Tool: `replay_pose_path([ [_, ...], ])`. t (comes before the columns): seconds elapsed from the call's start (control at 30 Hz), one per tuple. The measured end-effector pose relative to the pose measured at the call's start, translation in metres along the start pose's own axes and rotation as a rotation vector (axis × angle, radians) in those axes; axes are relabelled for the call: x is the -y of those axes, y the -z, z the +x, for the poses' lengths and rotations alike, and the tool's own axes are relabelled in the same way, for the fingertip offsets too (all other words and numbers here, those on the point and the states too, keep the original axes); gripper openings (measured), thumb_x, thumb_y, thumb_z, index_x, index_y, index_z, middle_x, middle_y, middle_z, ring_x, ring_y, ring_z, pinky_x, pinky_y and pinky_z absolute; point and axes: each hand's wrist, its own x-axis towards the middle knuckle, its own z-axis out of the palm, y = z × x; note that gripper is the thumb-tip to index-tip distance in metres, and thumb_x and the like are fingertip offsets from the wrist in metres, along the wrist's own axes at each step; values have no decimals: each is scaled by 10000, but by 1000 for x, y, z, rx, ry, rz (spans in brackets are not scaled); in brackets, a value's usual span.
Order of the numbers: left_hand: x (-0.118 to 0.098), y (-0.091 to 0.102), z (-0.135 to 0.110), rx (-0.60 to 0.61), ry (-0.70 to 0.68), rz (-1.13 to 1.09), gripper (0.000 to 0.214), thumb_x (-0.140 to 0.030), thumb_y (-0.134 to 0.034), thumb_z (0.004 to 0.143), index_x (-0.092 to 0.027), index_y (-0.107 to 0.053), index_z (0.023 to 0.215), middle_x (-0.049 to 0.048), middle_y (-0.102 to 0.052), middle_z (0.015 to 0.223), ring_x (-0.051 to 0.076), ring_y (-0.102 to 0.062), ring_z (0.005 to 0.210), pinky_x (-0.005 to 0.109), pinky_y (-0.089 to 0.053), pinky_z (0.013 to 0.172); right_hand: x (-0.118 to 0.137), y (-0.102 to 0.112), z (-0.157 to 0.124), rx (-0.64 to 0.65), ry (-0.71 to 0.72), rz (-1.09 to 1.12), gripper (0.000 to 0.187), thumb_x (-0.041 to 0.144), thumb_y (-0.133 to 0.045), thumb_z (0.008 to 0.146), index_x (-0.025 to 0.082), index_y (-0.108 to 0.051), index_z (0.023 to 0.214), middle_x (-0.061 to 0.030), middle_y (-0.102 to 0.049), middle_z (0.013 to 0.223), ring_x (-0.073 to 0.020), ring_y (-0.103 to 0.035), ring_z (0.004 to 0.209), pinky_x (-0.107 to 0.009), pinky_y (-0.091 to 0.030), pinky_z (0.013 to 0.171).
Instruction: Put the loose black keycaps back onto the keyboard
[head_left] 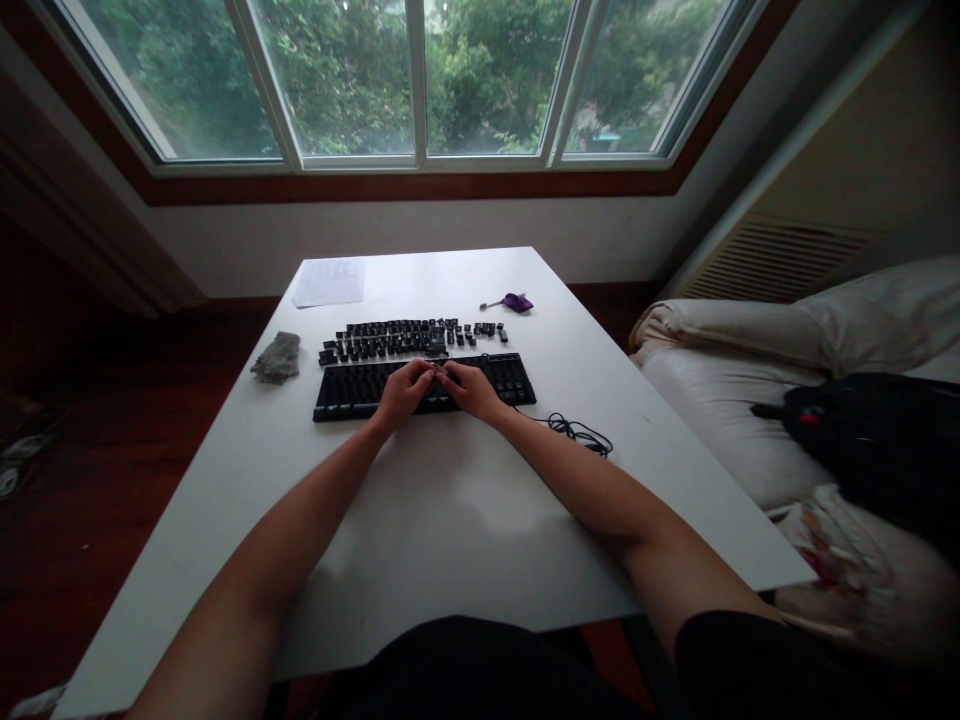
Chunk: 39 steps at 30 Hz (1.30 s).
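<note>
A black keyboard [352, 388] lies across the white table [450, 520]. Behind it, rows of loose black keycaps [390, 338] are laid out. My left hand [403, 392] and my right hand [469, 388] meet over the middle of the keyboard, fingers curled and pinched together. Between the fingertips sits something small that I cannot make out. The keyboard's black cable [577, 433] coils on the table to the right of my right wrist.
A grey cloth [277, 357] lies left of the keyboard. A sheet of paper [330, 281] rests at the far left corner, a purple tool [514, 301] at the far right. A bed with a dark bag [870, 440] stands to the right. Windows are ahead.
</note>
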Motion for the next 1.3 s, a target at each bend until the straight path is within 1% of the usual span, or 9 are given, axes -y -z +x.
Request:
replay_pose_path([
  [0.13, -1, 0, 0, 5, -5, -1, 227, -384, -573, 917, -184, -678, 940, 3, -650, 741, 134, -574, 649, 235, -436, 626, -1, 0, 1, -1, -6, -15, 324, 451, -458, 961, 197, -513, 767, 25, -496, 659, -134, -442, 634, -257, -285, 619],
  [0.33, -3, 0, -1, 7, 11, -4, 244, -400, -566, 921, -187, -683, 946, -25, -564, 631, 121, -507, 567, 227, -387, 559, -1, -1, 1, -4, 0, -11, 322, 451, -457, 962, 196, -529, 780, 21, -505, 667, -137, -450, 639, -255, -295, 624],
  [0.43, -4, -1, -1, 13, 13, -40, 244, -405, -571, 919, -185, -674, 945, -16, -591, 662, 125, -536, 597, 228, -408, 580, -1, -1, 1, -4, -8, -18, 324, 452, -454, 964, 195, -540, 786, 18, -521, 675, -138, -451, 644, -254, -306, 632],
  [0.53, -4, -1, -2, 11, 4, -67, 229, -400, -618, 889, -183, -674, 938, -5, -620, 706, 130, -561, 635, 230, -428, 606, -2, -1, 1, -6, -4, -17, 313, 447, -466, 959, 195, -545, 791, 15, -532, 687, -141, -470, 657, -252, -307, 633],
  [0.67, -3, -2, -2, 7, -11, -57, 222, -383, -656, 861, -186, -674, 960, -11, -610, 716, 126, -550, 638, 229, -430, 611, -3, -2, 2, -14, -19, -16, 280, 420, -471, 952, 197, -555, 805, 16, -534, 685, -142, -475, 659, -250, -314, 634],
  [0.87, 0, -2, 0, 25, 23, -96, 222, -376, -573, 912, -192, -667, 994, 1, -645, 752, 134, -579, 644, 241, -451, 628, -1, -1, 1, -6, -30, 8, 287, 428, -485, 942, 192, -593, 819, 14, -555, 687, -140, -463, 651, -248, -329, 633],
  [1.03, 5, -3, 1, 0, 32, -88, 235, -382, -550, 932, -194, -668, 1009, 2, -648, 739, 133, -584, 632, 243, -458, 629, 4, 0, -3, -19, -50, 49, 226, 407, -558, 898, 204, -621, 976, 28, -578, 716, -127, -473, 632, -238, -338, 618],
  [1.17, 7, -3, 1, -4, 26, -67, 241, -386, -548, 936, -193, -670, 1013, 4, -658, 746, 132, -584, 630, 238, -456, 615, 4, 0, -4, -44, -60, 64, 268, 401, -626, 849, 213, -612, 1039, 51, -538, 688, -118, -463, 601, -233, -324, 590],
  [1.3, 6, -3, 1, -9, 24, -63, 237, -388, -557, 929, -187, -669, 985, 2, -655, 724, 126, -577, 608, 235, -457, 593, 2, -2, -4, -56, -63, 60, 297, 384, -636, 844, 221, -612, 1091, 54, -527, 692, -117, -464, 605, -230, -328, 594],
])
